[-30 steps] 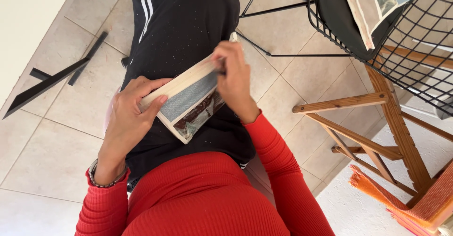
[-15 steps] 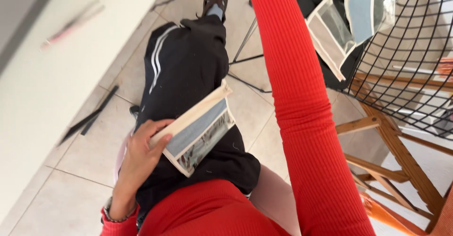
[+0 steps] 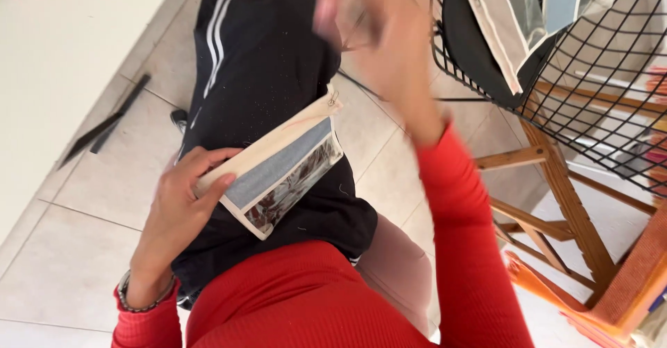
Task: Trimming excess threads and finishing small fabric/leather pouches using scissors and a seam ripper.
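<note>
My left hand (image 3: 182, 202) holds a flat rectangular zip pouch (image 3: 278, 171) on my lap, against my black track trousers (image 3: 264, 63). Thumb lies over the near short end, fingers curl along the cream top edge. The pouch's long axis runs from lower left, at my hand, to upper right, away from my body. Its zip pull (image 3: 334, 100) sits at the far upper-right corner. The cream band is the upper long edge; below it a grey-blue strip, then a clear window showing dark contents.

My right hand (image 3: 368, 35) is raised above my knee, clear of the pouch and heavily blurred. I cannot tell whether it is spread or closed, nor whether it grips anything. Its red sleeve (image 3: 465, 237) crosses the view between the pouch and the chair.

To the right stands a black wire chair (image 3: 590, 63) on wooden legs (image 3: 556, 174). More pouches (image 3: 514, 21) of the same kind lie on its dark seat pad, well apart from the one I hold. An orange woven surface (image 3: 632, 278) shows at the lower right corner. On the pale tiled floor (image 3: 90, 216) to the left lies a dark flat strip (image 3: 104, 129), near a white surface (image 3: 62, 56).
</note>
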